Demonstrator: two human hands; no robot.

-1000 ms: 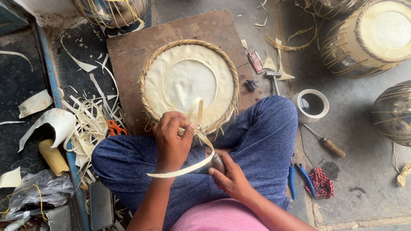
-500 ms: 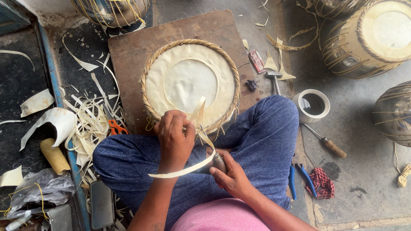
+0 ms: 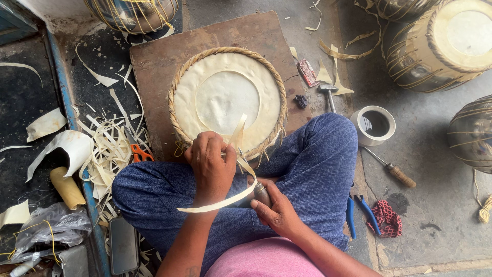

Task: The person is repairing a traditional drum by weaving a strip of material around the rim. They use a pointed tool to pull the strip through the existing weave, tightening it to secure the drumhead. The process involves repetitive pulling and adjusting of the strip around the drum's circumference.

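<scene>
Nearest, the right hand [image 3: 279,208] rests on the blue-trousered lap with its fingers closed around the handle of a small tool [image 3: 260,193], whose working end is hidden behind the strip. Just left of it and slightly farther, the left hand [image 3: 211,166] has its fingers curled shut, gripping a pale hide strip [image 3: 230,197] that curves down and left across the lap and rises past the thumb toward the drumhead. Just beyond both hands lies the round drumhead [image 3: 228,100], pale skin ringed by a braided rim, set on a brown wooden board [image 3: 159,66] on the floor. To the left, pale trimmings [image 3: 110,154] and orange-handled scissors [image 3: 139,153] lie. To the right sit a white cup [image 3: 374,125] and a screwdriver [image 3: 392,168]; far right, a strapped drum [image 3: 443,43].
</scene>
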